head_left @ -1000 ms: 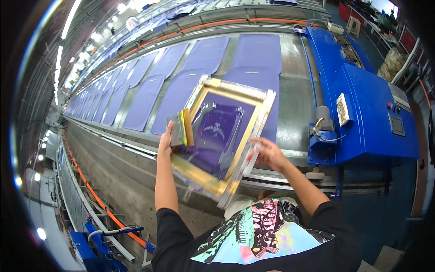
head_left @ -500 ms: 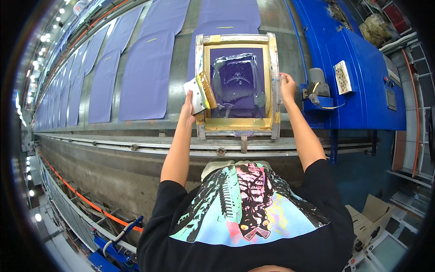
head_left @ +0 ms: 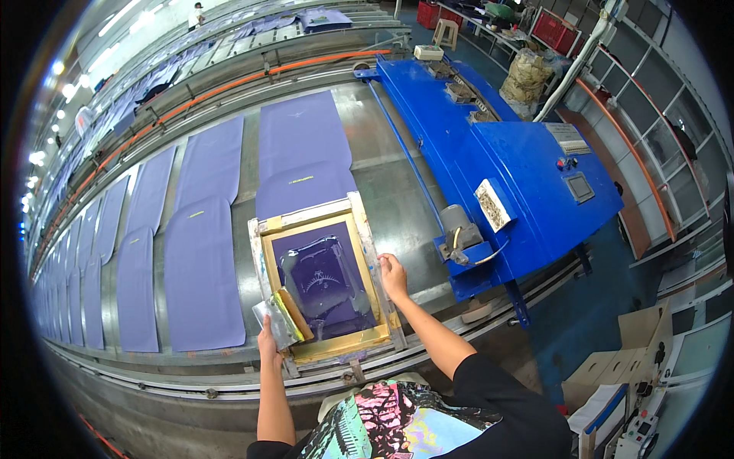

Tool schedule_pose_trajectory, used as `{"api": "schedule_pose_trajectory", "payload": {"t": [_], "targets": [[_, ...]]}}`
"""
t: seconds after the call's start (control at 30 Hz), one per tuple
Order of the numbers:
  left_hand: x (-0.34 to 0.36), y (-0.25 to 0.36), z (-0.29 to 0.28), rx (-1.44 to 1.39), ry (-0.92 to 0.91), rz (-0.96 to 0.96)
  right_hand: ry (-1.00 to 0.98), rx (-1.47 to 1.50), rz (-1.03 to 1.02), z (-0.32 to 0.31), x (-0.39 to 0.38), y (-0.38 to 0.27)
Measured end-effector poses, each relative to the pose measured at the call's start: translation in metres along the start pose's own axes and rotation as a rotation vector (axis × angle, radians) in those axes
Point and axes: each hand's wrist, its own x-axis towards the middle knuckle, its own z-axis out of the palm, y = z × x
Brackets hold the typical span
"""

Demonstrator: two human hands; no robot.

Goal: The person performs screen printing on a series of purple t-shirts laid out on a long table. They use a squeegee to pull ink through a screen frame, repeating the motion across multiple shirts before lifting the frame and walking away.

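Note:
A screen printing frame [head_left: 361, 222] lies over a purple fabric piece [head_left: 304, 183] on the long table. Yellow-brown tape lines its edges, and wet, clear-looking paste [head_left: 348, 268] is spread over the mesh around a pale arc-shaped design. My left hand [head_left: 267, 343] is closed around a squeegee [head_left: 281, 321] with a whitish handle and a yellow-brown, smeared side; it is tilted at the frame's near left corner. At the right bar of the frame, my right hand [head_left: 394, 277] is closed with its fingertips at the bar. Their exact grip is partly hidden.
More purple fabric pieces [head_left: 202, 283] lie in two rows leftward along the table. A blue machine [head_left: 527, 199] with a motor [head_left: 459, 229] stands to the right. Metal rails [head_left: 210, 390] run along the near edge. Open cardboard boxes [head_left: 619, 348] sit at lower right.
The view has swung, so the frame appears lower and further left, with more of the room and blue machine showing. Both hands stay at the same places on squeegee and frame.

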Motion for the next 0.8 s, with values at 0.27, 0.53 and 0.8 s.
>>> {"api": "schedule_pose_trajectory", "payload": {"t": [0.27,0.53,0.8], "targets": [[-0.018,0.100,0.073,0.431,-0.276,0.239,0.062,-0.062,0.032,-0.011,0.038,-0.008],[0.052,0.102,0.159,1.226,0.285,0.764,0.058,-0.119,0.012,-0.048,0.031,-0.042],[0.063,0.111,0.211,1.383,0.153,0.792,0.051,-0.157,0.062,-0.039,0.029,-0.063]]}}
